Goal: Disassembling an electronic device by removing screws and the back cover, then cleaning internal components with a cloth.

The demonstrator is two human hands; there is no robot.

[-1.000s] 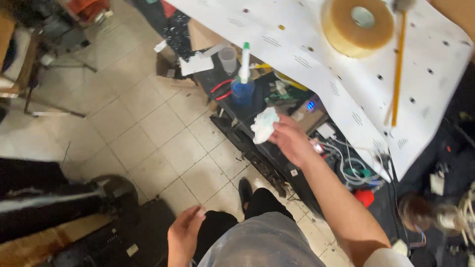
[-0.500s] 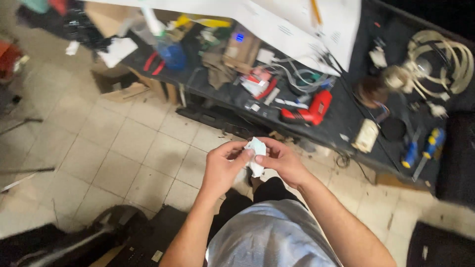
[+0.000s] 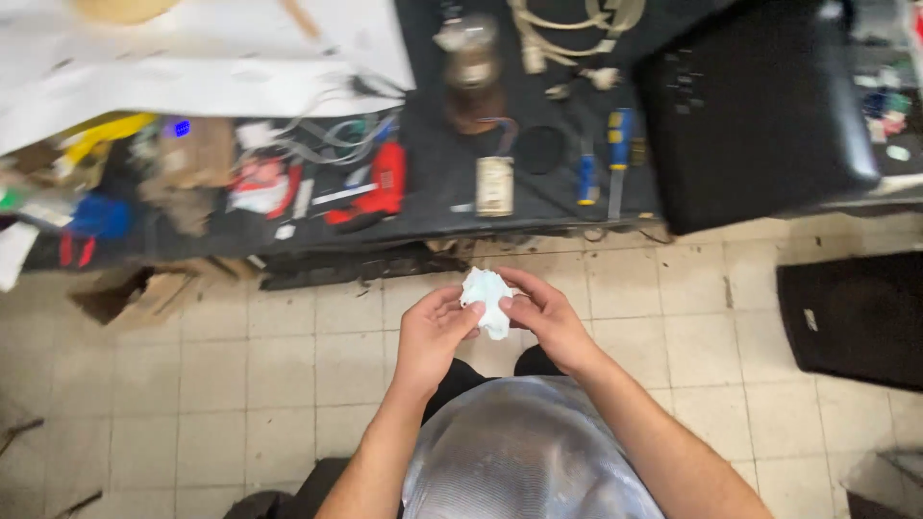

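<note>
A crumpled white wad of paper or cloth sits between both my hands, held in front of my body above the tiled floor. My left hand grips its left side with thumb and fingertips. My right hand pinches its right side. Both forearms reach forward from the bottom of the view, over my grey shirt.
A low black shelf ahead holds a red tool, blue-handled screwdrivers, cables and a small box. A white sheet lies at the upper left. A black case and a black box stand at right. Cardboard lies on the floor at left.
My right hand alone held the white wad out in front; my left hand then came up and joined it. The view has swung right along the shelf.
</note>
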